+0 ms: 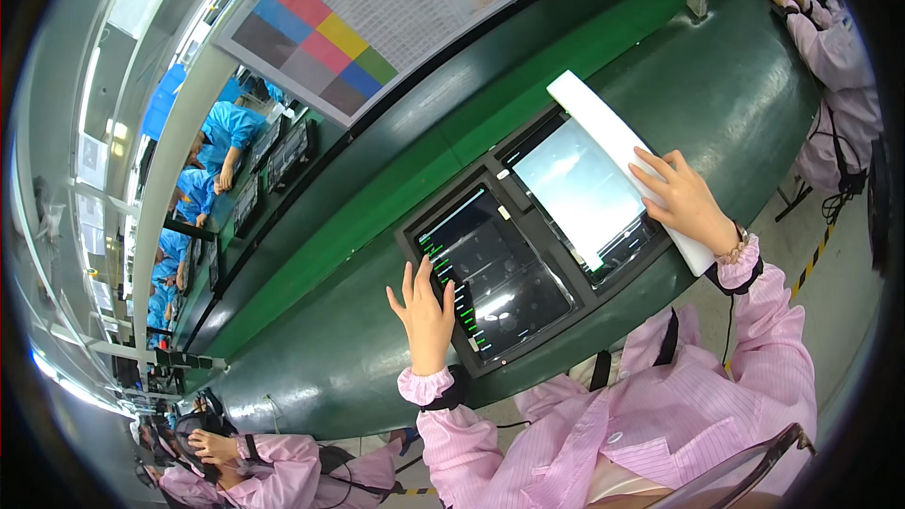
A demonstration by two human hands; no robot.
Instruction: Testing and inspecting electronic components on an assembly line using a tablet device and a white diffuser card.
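Your glasses sit closest; left hand spread along the left screen, right hand over the white bar, grip unclear: touch both lightly.

The person's left hand lies just below centre, toward 6 o'clock, back facing up, fingers spread and pointing about 11 o'clock, thumb toward 1. Its sleeved forearm rises from 6 o'clock. The right hand, at 3 o'clock, is splayed, fingertips aimed toward 10; its sleeved forearm reaches up from 4.
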